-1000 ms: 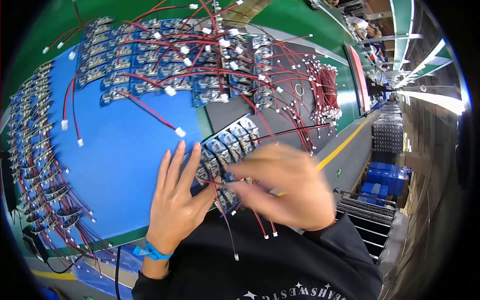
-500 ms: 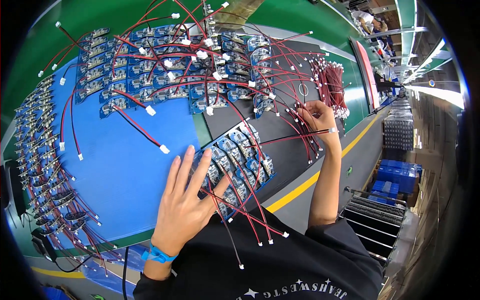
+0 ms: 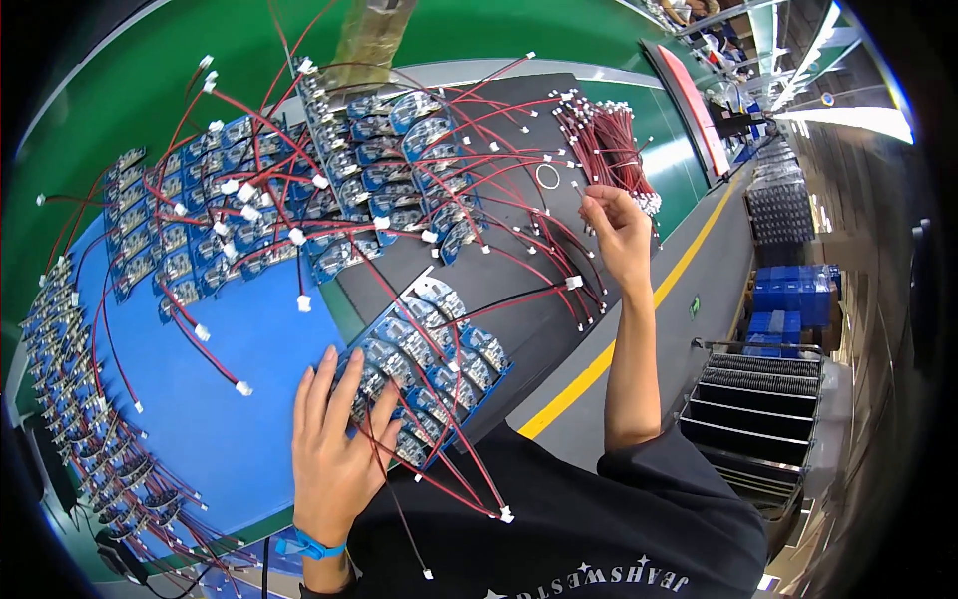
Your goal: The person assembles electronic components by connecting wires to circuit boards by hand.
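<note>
My right hand [image 3: 617,225] pinches a thin red wire lead [image 3: 579,190] at the far-right bundle of red leads [image 3: 609,150]. My left hand [image 3: 334,439] lies flat, fingers spread, on the near blue circuit-board panel [image 3: 439,369], down-left of the lead.

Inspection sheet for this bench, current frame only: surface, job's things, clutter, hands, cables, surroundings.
Surface: blue mat beside a dark mat on a green bench.
Job's things: blue circuit board panel under the left hand; bundle of red leads.
Clutter: white ring on the dark mat.
Hands: left flat on the panel; right hand pinching a lead at the bundle.
Cables: red wires with white plugs trail from many boards.
Surroundings: yellow floor line, blue crates, black racks.
</note>
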Demonstrator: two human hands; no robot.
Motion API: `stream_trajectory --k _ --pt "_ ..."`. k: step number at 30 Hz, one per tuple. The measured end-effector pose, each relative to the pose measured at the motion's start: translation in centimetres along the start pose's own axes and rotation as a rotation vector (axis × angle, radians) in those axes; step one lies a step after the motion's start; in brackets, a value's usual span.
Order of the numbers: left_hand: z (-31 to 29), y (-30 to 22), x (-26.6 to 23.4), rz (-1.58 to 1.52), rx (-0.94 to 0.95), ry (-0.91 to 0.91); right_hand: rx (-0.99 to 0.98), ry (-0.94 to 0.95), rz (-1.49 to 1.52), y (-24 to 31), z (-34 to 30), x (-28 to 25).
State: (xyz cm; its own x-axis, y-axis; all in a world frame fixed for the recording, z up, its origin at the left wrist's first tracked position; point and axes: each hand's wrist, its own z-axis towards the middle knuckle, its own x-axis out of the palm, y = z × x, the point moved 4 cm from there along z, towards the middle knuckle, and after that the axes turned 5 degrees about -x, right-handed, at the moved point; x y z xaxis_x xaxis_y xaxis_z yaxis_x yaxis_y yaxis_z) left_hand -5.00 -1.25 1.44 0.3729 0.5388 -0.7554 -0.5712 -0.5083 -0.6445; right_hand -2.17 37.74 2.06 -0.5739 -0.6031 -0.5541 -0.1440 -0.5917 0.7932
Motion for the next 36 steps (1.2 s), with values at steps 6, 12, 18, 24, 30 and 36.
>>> stream_trajectory --k 6,12,18,24,30,36 --pt "-0.1 0.0 -0.1 0.003 0.000 0.000 -0.149 -0.126 -0.059 3.8 -1.3 -2.4" --pt "-0.2 0.1 -0.3 0.008 -0.021 -0.003 -0.458 0.071 -0.246 12.7 -4.2 -2.4" --pt "0.1 0.3 0.1 -0.019 -0.010 -0.003 -0.507 0.288 -0.246 15.1 -7.1 1.3" --pt "-0.1 0.6 0.1 -0.047 0.003 -0.016 -0.472 0.523 -0.414 14.1 -8.5 5.1" --pt "-0.2 0.7 0.0 -0.048 0.009 -0.011 -0.271 0.585 -0.415 13.1 -9.8 6.1" --pt "-0.1 0.6 0.0 -0.043 0.005 0.004 -0.104 0.625 -0.449 12.5 -10.5 6.6"
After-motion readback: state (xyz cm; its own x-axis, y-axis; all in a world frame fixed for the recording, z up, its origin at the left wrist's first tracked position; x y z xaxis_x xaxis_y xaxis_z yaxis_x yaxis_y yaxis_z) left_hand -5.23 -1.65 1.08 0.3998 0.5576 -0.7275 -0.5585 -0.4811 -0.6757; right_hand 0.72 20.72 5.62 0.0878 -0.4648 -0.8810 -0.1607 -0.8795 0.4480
